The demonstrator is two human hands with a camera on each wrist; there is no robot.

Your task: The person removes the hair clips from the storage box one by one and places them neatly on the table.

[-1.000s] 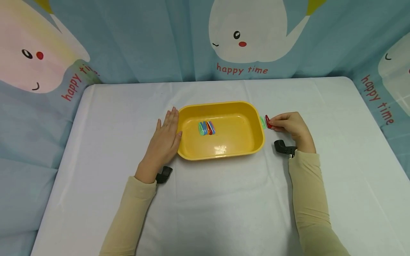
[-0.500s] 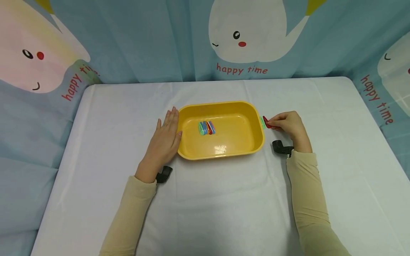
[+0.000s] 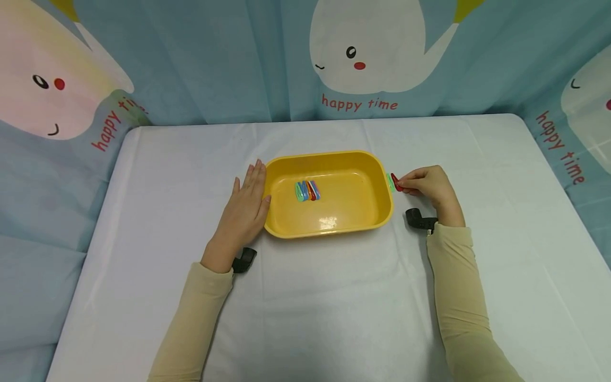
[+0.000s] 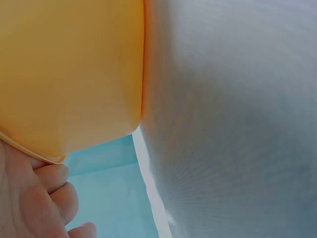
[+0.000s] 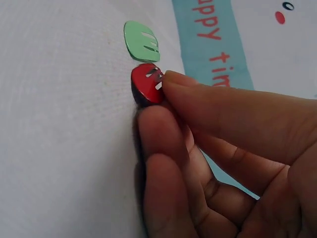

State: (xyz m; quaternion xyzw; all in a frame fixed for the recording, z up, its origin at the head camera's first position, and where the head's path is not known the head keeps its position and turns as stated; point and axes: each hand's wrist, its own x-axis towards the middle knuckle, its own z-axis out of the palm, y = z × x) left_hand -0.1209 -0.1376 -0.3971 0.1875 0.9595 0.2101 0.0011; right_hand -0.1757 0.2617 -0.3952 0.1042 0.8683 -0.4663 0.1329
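My left hand point(image 3: 242, 204) lies with fairly straight fingers along the left rim of a yellow plastic tray point(image 3: 329, 233). In the left wrist view, its fingers point(image 4: 64, 203) touch the tray's rim from outside. Between thumb and fingertips, my right hand point(image 3: 431, 191) pinches a red snap hair clip point(image 5: 146, 84) low over the cloth. A light green hair clip point(image 5: 140, 42) lies flat just beyond the red one, by the tray's right end. Inside the tray, several coloured hair clips point(image 3: 307, 191) sit side by side in a row, left of the middle.
A white cloth covers the table point(image 3: 324, 318). Behind its far edge hangs a blue curtain point(image 3: 229, 63) printed with whales. Black wrist cameras sit at the left wrist point(image 3: 245, 260) and right wrist point(image 3: 420, 219).
My right hand has shifted slightly left with the red hair clip, bringing it closer to the green one, then held nearly still. My left hand and the tray stay in place.
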